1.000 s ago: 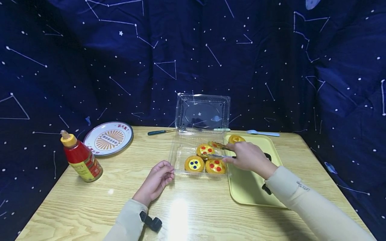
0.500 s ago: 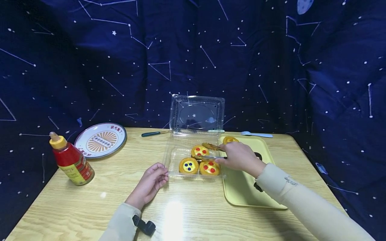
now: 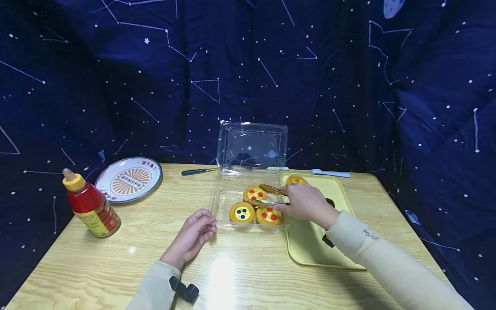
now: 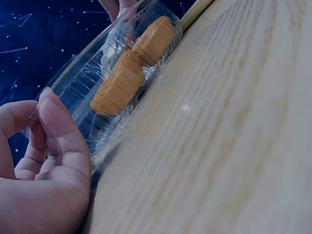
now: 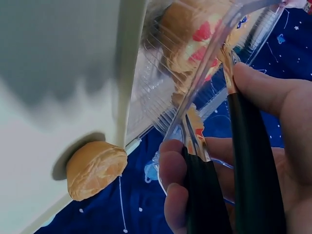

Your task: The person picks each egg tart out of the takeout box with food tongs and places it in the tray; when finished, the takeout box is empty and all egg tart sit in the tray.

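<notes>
My left hand [image 3: 194, 236] pinches the front left corner of a clear plastic clamshell box [image 4: 83, 80], whose lid stands raised. My right hand [image 3: 308, 201] grips the black handles of metal food tongs [image 5: 253, 161], with the arms apart. The tong tips are at a rear egg tart with red dots [image 3: 252, 192], one at its right edge and one over its front; whether they press on it I cannot tell. In front of it in the box sit a blue-dotted tart [image 3: 242, 213] and another red-dotted tart [image 3: 269, 216].
A yellow tray [image 3: 310, 249] right of the box bears one tart [image 5: 97, 170]. Behind it lies a blue fork [image 3: 329, 173]. A dark-handled utensil [image 3: 194, 172] lies at the table's back edge. At left stand a patterned plate [image 3: 112, 172] and a red sauce bottle [image 3: 93, 206].
The head view has turned slightly right, so the scene sits further left in it. Both hands keep their holds, and the tongs have barely moved at the rear tart.
</notes>
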`<state>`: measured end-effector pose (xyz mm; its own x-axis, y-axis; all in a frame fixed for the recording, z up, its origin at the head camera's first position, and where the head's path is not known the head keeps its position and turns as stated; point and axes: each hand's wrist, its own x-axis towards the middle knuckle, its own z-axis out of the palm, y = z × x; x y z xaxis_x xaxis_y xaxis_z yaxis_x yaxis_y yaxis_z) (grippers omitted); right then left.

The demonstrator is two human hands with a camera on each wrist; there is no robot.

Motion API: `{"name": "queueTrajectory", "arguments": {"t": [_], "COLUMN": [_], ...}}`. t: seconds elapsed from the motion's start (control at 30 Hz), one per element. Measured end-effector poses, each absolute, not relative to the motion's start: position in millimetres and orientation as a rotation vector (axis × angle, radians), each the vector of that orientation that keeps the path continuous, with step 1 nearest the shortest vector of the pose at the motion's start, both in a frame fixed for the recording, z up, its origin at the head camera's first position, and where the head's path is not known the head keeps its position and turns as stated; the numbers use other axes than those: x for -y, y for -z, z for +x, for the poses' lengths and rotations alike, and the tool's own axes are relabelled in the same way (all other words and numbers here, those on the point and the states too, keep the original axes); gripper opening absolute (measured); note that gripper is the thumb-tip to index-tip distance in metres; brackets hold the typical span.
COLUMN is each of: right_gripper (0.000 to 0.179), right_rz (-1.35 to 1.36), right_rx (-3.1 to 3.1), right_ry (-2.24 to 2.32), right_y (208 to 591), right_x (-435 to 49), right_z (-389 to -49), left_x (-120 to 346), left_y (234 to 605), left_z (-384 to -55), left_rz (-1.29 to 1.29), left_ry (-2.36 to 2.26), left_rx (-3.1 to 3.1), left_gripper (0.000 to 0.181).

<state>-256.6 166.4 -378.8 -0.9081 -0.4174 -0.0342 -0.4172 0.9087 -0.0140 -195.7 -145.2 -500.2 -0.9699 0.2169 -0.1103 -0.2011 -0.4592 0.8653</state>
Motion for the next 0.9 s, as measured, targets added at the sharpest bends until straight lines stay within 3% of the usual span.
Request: {"name": "queueTrajectory", "arguments": {"t": [0.9], "right_gripper": [0.055], "right_rz": [-0.743], "right_rx": [-3.173], "right_ry": [0.197], "right_y": [382], "right_x": [-186], "right_z": [-249], "left_x": [146], "left_y": [499], "left_z": [-197], "left_rz": [0.039], "left_ry": [-2.484], "left_rx": [-1.475], "left_gripper": [0.007]}}
